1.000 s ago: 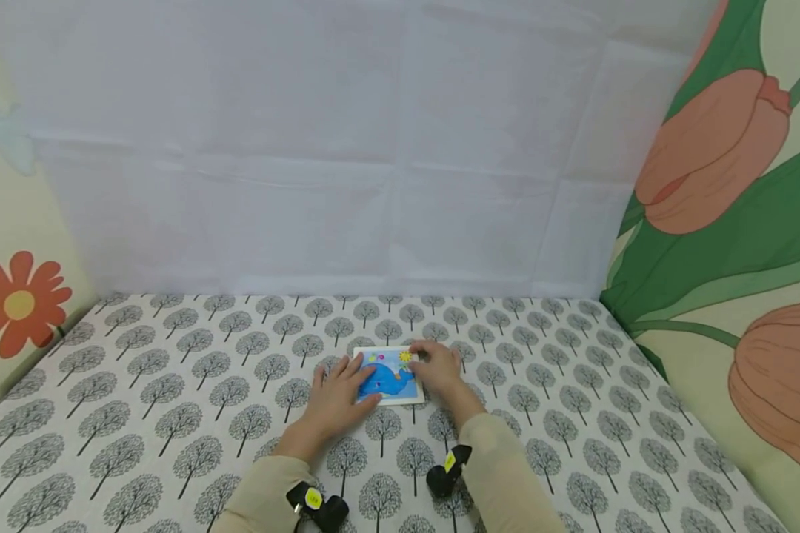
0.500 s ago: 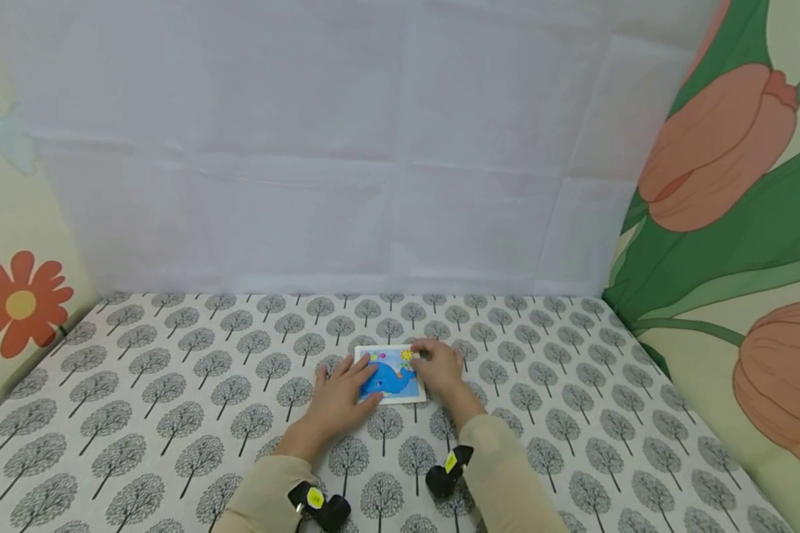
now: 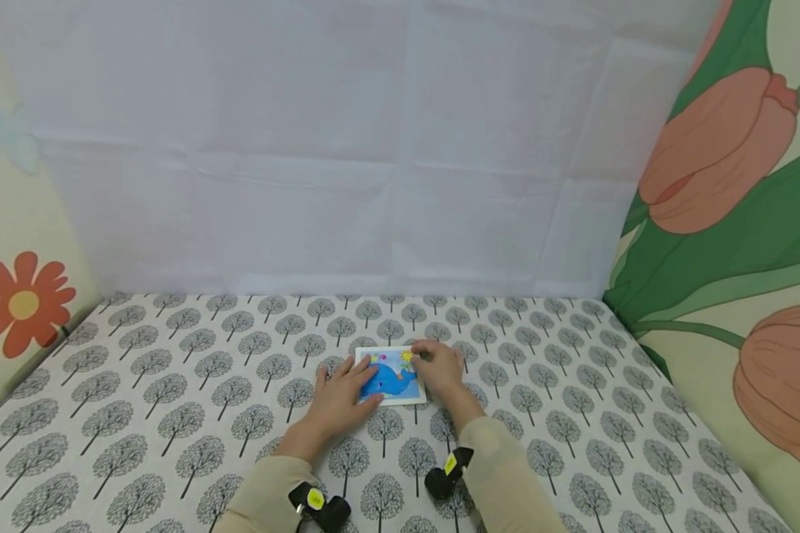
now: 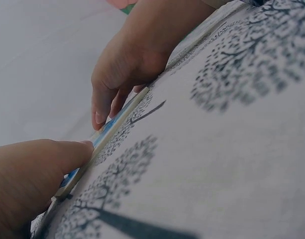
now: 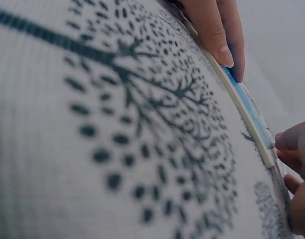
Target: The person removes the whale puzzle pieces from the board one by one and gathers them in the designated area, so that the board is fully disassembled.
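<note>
A small white-framed picture board point(image 3: 391, 401) with a blue whale and a yellow sun lies flat on the cloth. My left hand point(image 3: 338, 400) rests over its left side, fingers spread and nearly straight, the thumb at the lower edge. At the upper right corner, beside the sun, my right hand point(image 3: 440, 369) grips the board with curled fingers. The left wrist view shows my left thumb point(image 4: 67, 154) on the near edge of the board point(image 4: 110, 133). In the right wrist view, my right fingertips point(image 5: 284, 144) touch the end of the board point(image 5: 247, 112).
The cloth point(image 3: 253, 422) printed with grey trees covers the table. Behind it hangs a white sheet point(image 3: 307, 148). Painted flowers mark the walls at both sides. Black devices point(image 3: 443, 481) are strapped at both wrists.
</note>
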### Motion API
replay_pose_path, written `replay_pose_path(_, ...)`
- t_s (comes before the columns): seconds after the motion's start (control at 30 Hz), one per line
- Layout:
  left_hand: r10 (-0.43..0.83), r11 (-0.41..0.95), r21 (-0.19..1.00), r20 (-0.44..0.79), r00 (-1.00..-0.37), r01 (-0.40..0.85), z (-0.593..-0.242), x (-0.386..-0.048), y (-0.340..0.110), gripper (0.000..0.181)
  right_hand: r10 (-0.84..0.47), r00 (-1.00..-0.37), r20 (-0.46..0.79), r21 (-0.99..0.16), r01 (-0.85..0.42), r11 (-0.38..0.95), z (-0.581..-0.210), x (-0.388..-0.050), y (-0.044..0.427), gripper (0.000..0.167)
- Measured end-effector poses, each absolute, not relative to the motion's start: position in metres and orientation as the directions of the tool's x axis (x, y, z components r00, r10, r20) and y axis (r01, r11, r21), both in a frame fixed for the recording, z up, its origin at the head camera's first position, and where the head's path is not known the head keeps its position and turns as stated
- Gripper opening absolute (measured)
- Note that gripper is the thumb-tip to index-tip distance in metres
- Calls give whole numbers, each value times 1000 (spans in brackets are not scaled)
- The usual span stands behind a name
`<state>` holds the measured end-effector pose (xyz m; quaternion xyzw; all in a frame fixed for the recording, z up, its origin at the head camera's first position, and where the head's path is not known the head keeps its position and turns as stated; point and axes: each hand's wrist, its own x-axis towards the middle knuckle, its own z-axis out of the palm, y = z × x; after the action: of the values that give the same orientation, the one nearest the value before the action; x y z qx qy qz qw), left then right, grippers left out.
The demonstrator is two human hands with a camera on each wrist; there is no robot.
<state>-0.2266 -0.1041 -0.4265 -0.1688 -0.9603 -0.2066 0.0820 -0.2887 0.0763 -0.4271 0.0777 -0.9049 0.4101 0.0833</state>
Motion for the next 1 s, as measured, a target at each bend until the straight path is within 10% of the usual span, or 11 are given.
replay_pose_path(1.0, 296, 853, 376, 225, -928, 363, -424, -224, -104, 53, -30, -973, 228, -740, -193, 644, -428, -289, 72, 22)
